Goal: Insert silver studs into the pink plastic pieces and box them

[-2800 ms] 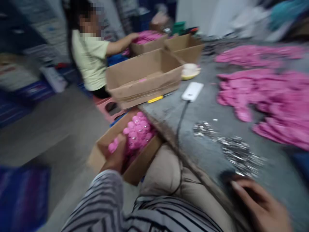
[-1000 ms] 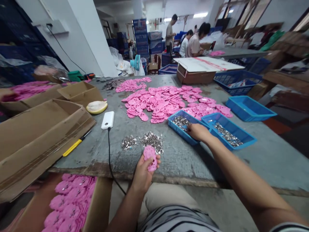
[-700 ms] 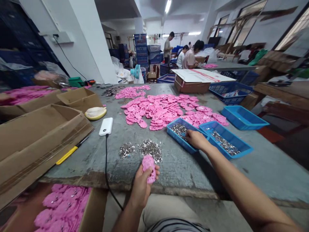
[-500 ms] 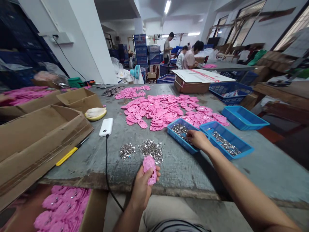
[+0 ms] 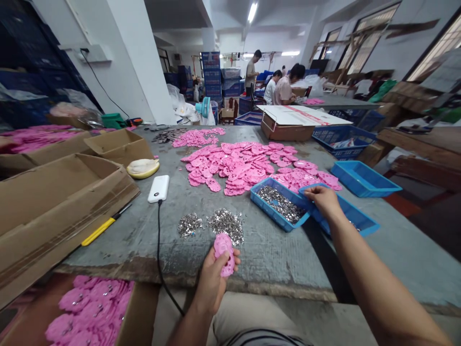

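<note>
My left hand (image 5: pixel 212 278) is closed round a pink plastic piece (image 5: pixel 224 253) at the near edge of the grey table (image 5: pixel 151 235). Just beyond it lie two small heaps of shiny metal bits (image 5: pixel 226 224). My right hand (image 5: pixel 324 199) reaches out over the second of two blue trays (image 5: pixel 355 217), fingers curled near its left rim; what it holds, if anything, is hidden. The first blue tray (image 5: pixel 279 202), to its left, is full of metal bits. A wide spread of pink pieces (image 5: pixel 245 163) covers the middle of the table.
A white power bank (image 5: pixel 159 188) with a black cable, a yellow knife (image 5: pixel 97 233) and a yellow dish (image 5: pixel 143 168) lie at left. Cardboard boxes (image 5: pixel 54 202) stand at left; one below holds pink pieces (image 5: pixel 86 312). An empty blue tray (image 5: pixel 363 178) sits right. People work at a far table.
My right hand has moved from the first blue tray to the second one on its right. Earlier my left hand came up from the box below with a pink piece.
</note>
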Available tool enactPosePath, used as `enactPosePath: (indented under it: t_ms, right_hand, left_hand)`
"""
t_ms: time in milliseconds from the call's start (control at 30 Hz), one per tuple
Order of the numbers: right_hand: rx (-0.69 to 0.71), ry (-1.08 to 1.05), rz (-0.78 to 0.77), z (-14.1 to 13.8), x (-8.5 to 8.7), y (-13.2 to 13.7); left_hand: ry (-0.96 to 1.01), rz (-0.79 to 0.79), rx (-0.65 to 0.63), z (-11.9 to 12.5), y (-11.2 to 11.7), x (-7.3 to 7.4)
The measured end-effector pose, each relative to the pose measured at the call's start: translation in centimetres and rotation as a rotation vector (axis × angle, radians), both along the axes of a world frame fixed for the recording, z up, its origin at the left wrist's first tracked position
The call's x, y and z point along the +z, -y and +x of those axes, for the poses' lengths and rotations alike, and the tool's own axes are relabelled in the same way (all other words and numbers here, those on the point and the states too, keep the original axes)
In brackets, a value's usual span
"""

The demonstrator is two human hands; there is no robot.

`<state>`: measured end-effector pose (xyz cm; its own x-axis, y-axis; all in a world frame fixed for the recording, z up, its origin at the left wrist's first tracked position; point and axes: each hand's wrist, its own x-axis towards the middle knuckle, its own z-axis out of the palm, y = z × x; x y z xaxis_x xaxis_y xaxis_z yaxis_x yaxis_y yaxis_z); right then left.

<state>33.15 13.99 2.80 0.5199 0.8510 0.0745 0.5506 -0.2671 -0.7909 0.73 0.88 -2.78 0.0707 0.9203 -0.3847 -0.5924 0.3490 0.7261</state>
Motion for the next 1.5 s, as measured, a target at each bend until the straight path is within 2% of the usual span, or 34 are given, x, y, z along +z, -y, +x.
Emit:
enactPosePath:
  t_ms: [267, 400, 500, 600, 733, 833, 967, 1100, 1200, 1367, 1433, 1500]
  right_hand:
    - [0.040, -0.310, 0.124, -0.2, -0.3, 1.5]
    - [0.030, -0.362, 0.245, -2.0, 0.6, 2.0]
    - [0.159, -0.469, 0.280, -5.8, 1.6, 3.1]
    - [0.421, -0.585, 0.103, -11.1, 2.0, 5.1]
    - [0.715, -0.709, -0.118, -17.3, 0.9, 7.7]
    - [0.811, -0.727, -0.144, -19.7, -0.2, 8.7]
    - [0.825, -0.683, -0.046, -20.6, -1.2, 9.1]
    - [0.861, -0.747, -0.081, -20.8, -1.9, 9.1]
    - [0.877, -0.666, -0.088, -20.7, -2.2, 8.8]
    - [0.943, -0.477, -0.007, -19.8, -1.6, 8.5]
    - [0.969, -0.457, 0.047, -19.6, -1.2, 8.5]
    - [0.953, -0.505, 0.063, -19.5, -0.8, 8.6]
  left_hand:
    - [-0.005, 0.014, -0.012, -0.1, -0.1, 0.1]
    - [-0.012, 0.011, -0.013, -0.1, -0.1, 0.3]
    - [-0.033, 0.002, 0.026, 0.3, 0.0, 0.7]
    - [-0.120, 0.042, 0.124, 0.9, 0.1, 1.1]
    - [-0.305, 0.124, 0.236, 1.4, 0.2, 1.3]
    - [-0.342, 0.111, 0.313, 1.2, 0.2, 1.1]
    - [-0.332, 0.091, 0.381, 0.7, 0.4, 0.6]
    - [-0.406, 0.112, 0.399, 0.3, 0.5, -0.2]
    - [-0.512, 0.133, 0.405, 0.1, 0.4, -0.5]
    - [-0.619, 0.134, 0.424, 0.3, 0.5, 0.7]
    - [-0.506, 0.137, 0.404, 0.4, 0.5, 1.5]
    - [-0.244, 0.154, 0.363, 0.6, 0.4, 2.3]
